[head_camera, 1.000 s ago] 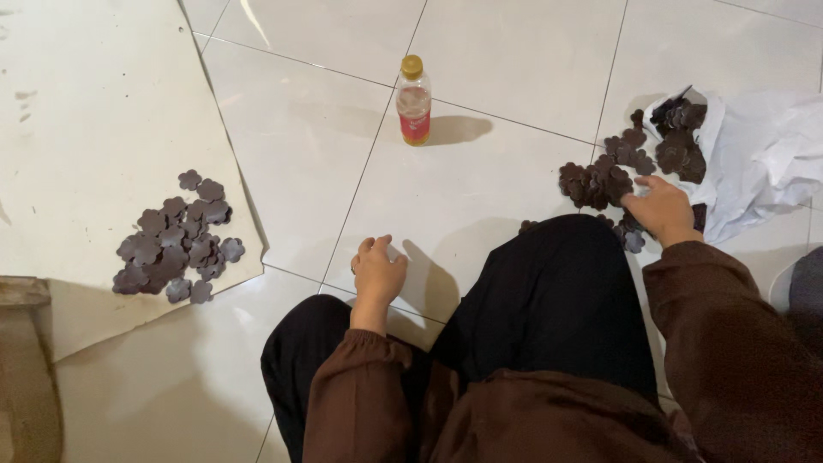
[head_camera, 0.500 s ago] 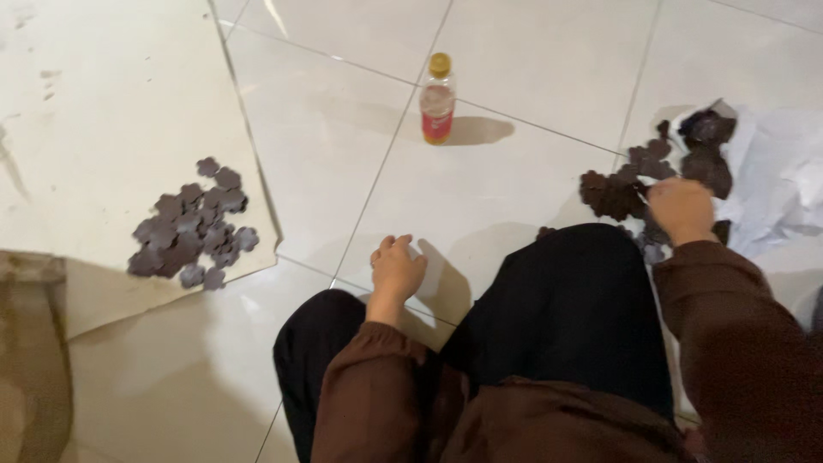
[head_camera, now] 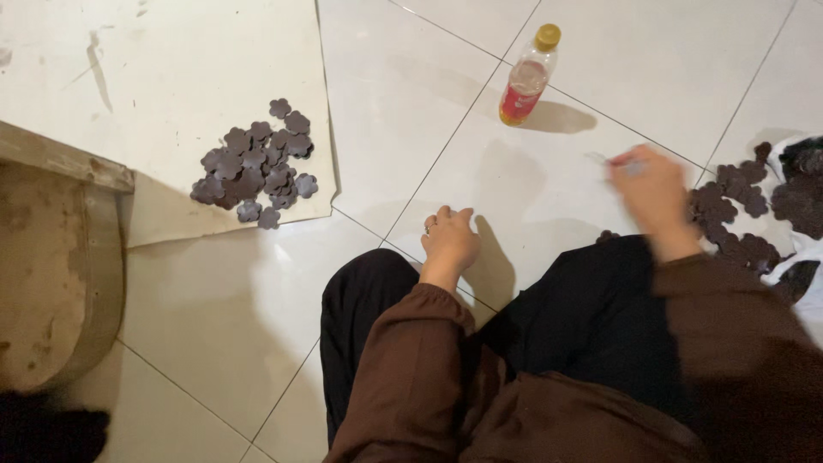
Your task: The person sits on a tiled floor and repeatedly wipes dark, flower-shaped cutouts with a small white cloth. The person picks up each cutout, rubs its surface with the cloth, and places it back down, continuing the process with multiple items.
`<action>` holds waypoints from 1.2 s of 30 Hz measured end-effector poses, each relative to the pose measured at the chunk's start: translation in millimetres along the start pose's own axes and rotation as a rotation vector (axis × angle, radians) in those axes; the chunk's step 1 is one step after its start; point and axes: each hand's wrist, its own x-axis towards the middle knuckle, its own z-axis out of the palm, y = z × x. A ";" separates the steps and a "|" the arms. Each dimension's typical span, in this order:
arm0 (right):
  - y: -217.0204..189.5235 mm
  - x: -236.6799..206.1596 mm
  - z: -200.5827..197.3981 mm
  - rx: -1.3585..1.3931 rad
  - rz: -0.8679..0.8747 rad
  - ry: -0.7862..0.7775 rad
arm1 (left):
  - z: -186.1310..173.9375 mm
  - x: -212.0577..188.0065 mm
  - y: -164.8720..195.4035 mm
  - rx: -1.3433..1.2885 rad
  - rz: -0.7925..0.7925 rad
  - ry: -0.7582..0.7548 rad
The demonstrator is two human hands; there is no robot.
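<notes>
Hands: two, both the person's own; the left hand (head_camera: 449,243) rests on the tiled floor (head_camera: 411,111) just in front of the black-trousered knee, fingers curled under and knuckles down, holding nothing that shows.
Right hand: the right hand (head_camera: 653,190) is raised above the floor and blurred by motion; a small pale thing shows at its fingertips, too smeared to name, and whether the fingers pinch it cannot be told.
Left pile: roughly twenty dark brown flower-shaped cutouts (head_camera: 255,163) lie flat and overlapping in one heap on the white board (head_camera: 171,69), near its lower right corner.
Right pile: a second heap of the same cutouts (head_camera: 735,210) lies just beside the right hand, spilling from a white plastic bag (head_camera: 801,266) at the frame's right edge; too jumbled to count.
Bottle: one small clear plastic bottle (head_camera: 526,77) with a yellow cap and a red label stands upright on the floor, long axis vertical, cap up, well beyond both hands; a little reddish liquid sits at its bottom.
Wood: one worn, stained wooden piece (head_camera: 51,257) lies at the left, against the board's edge.
</notes>
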 end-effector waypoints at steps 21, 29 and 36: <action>-69.4 -69.4 87.3 0.235 -0.163 -0.348 | 13.7 -26.0 21.9 0.319 0.064 -0.172; -81.0 -70.6 94.8 -0.040 -0.340 -0.252 | 21.5 -22.9 21.8 0.317 0.053 -0.185; -67.1 -79.9 103.8 -0.134 -0.619 -0.182 | 21.0 -25.5 21.8 0.291 0.061 -0.174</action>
